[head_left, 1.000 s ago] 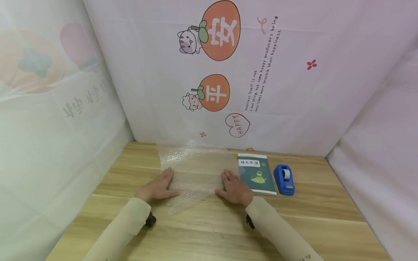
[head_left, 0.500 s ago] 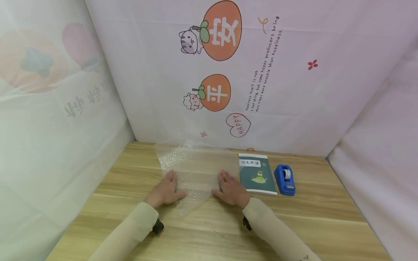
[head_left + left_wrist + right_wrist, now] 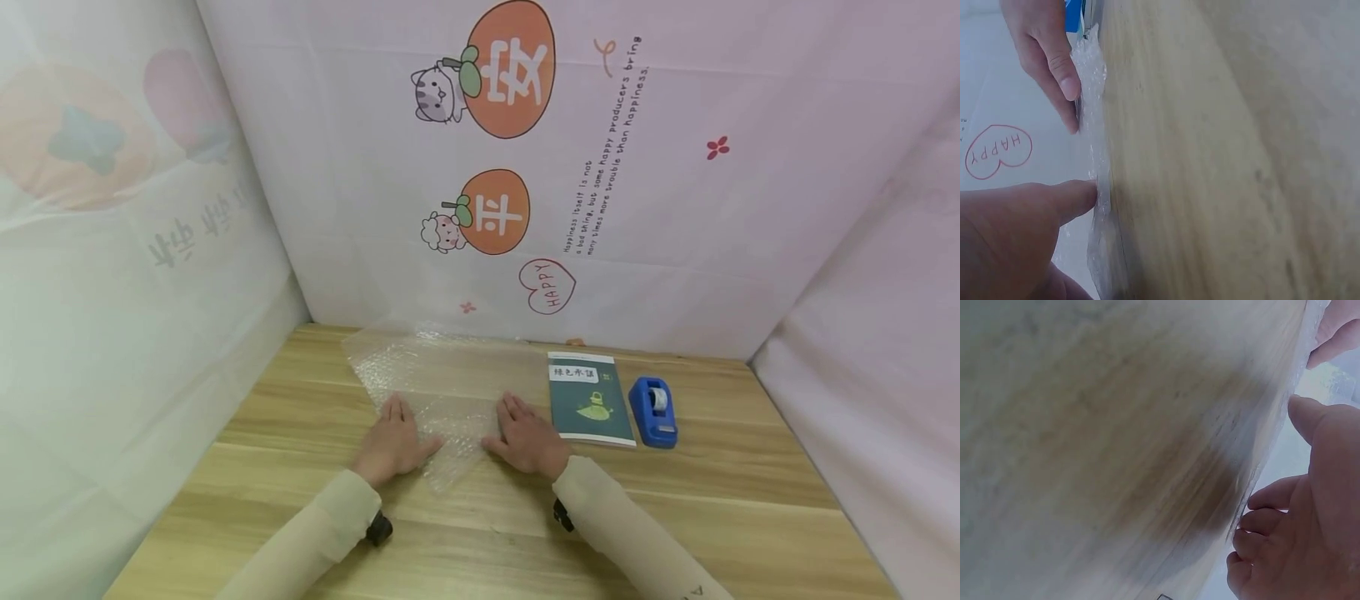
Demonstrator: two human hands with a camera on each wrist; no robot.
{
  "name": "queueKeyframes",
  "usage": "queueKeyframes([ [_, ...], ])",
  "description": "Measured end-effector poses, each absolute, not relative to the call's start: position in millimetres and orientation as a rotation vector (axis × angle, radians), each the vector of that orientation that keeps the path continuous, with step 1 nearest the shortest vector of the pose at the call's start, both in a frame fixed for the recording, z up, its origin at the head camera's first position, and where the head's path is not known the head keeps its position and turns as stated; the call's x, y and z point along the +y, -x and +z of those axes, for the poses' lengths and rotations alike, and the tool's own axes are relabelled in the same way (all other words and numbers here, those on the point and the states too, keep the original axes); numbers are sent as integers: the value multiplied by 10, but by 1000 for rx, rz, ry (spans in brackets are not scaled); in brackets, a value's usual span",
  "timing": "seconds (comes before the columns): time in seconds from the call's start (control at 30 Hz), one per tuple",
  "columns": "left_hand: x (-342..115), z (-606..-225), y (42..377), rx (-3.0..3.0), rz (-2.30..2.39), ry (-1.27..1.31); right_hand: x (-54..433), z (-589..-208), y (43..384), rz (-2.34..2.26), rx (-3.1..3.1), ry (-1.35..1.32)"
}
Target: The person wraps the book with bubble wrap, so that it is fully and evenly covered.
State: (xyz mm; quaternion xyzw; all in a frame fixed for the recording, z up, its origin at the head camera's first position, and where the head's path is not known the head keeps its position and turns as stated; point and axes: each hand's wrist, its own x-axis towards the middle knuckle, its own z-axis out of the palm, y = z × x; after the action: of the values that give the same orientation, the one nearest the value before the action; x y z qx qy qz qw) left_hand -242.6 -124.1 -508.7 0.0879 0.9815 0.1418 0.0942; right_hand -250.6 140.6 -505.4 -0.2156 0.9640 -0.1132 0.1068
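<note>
Bubble wrap (image 3: 446, 371): thin clear plastic, glossy and bumpy (the bubbles catch light as white specks)
Tabletop (image 3: 720, 525): smooth, wood-grained, with a faint sheen
Booklet (image 3: 591, 402): smooth, paper-like cover
Tape dispenser (image 3: 651, 425): smooth, hard-looking plastic
Backdrop (image 3: 667, 225): printed cloth, matt, lightly creased
Sleeves (image 3: 303, 533): soft-looking matt cloth

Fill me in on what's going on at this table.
A person has their left hand and right hand spread on a sheet of clear bubble wrap, one toward each side of it, on the wooden table. Off to the person's right lie a green booklet and, beyond it, a blue tape dispenser with a roll of tape in it. Neither hand is holding those two.
</note>
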Motion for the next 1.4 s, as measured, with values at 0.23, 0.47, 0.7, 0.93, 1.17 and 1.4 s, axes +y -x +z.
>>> queueKeyframes([
  [0.23, -1236, -5097, 2477, 2961, 380, -283, 1390, -5078, 2550, -325, 2843, 626],
  [0.47, -1288, -5055, 2517, 2939, 454, -305, 1353, -5054, 2589, -327, 2840, 618],
  [0.7, -1422, -5029, 2531, 2869, 573, -369, 1352, -5065, 2602, -326, 2833, 626],
  [0.93, -1485, -4908, 2519, 2849, 587, -431, 1390, -5035, 2612, -329, 2838, 674],
  [1.17, -1472, -4803, 2506, 2865, 542, -509, 1459, -4902, 2557, -360, 2856, 712],
  [1.4, -1431, -4691, 2537, 2874, 566, -645, 1631, -4768, 2560, -418, 2867, 674],
])
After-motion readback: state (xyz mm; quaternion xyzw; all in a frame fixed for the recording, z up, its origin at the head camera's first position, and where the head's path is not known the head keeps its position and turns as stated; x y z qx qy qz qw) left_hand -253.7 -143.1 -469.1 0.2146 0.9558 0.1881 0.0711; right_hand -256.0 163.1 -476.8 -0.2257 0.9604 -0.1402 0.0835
